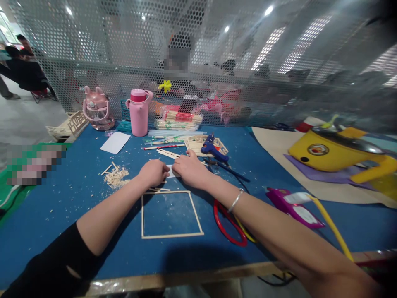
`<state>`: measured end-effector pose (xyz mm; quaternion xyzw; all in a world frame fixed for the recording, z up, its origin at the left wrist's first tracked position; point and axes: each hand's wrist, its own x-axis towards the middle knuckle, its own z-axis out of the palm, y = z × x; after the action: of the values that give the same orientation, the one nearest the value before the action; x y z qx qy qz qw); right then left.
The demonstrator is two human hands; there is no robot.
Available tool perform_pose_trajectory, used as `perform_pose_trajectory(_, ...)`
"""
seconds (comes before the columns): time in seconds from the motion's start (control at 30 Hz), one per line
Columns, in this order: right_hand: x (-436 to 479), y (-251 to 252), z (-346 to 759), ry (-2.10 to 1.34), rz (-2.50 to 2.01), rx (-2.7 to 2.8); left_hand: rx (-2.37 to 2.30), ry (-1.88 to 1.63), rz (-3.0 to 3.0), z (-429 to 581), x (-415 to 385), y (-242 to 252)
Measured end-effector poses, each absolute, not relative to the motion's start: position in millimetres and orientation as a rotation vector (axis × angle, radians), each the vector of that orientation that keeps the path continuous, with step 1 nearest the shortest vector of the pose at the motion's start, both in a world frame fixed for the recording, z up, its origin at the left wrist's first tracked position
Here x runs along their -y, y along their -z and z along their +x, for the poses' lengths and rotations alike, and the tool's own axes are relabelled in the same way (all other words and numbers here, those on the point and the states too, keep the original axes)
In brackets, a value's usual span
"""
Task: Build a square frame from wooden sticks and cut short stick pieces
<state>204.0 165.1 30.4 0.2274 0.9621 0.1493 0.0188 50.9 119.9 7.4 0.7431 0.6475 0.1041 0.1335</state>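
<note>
My left hand and my right hand are close together over the middle of the table, fingers bent inward. A small white sheet of paper lies between them, with fingertips of both hands at its edges. The fingers of each hand are pressed together, and whatever they pinch is hidden. Just in front of my wrists, a rectangular frame of thin wooden sticks lies flat. A few loose sticks are beyond my hands. Next to my right hand are a blue glue gun and dark-handled pliers.
Wood scraps are heaped left of my hands, near a white card. A pink bottle and bundled sticks stand by the mesh partition. Red-handled scissors lie under my right forearm, a purple device and yellow pot beyond.
</note>
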Motion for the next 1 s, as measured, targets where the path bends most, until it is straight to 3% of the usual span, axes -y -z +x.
perform_pose_trajectory(0.63, -159.5, -28.9, 199.1, -0.456, 0.831, -2.976, -1.853, -0.317, 2.183, 49.7, -119.6, -6.6)
perform_pose_trajectory(1.0, -183.1, -18.2, 208.0, 0.664, 1.04, -3.111, -1.777, -0.476, 2.166, 44.6, -118.5, -3.9)
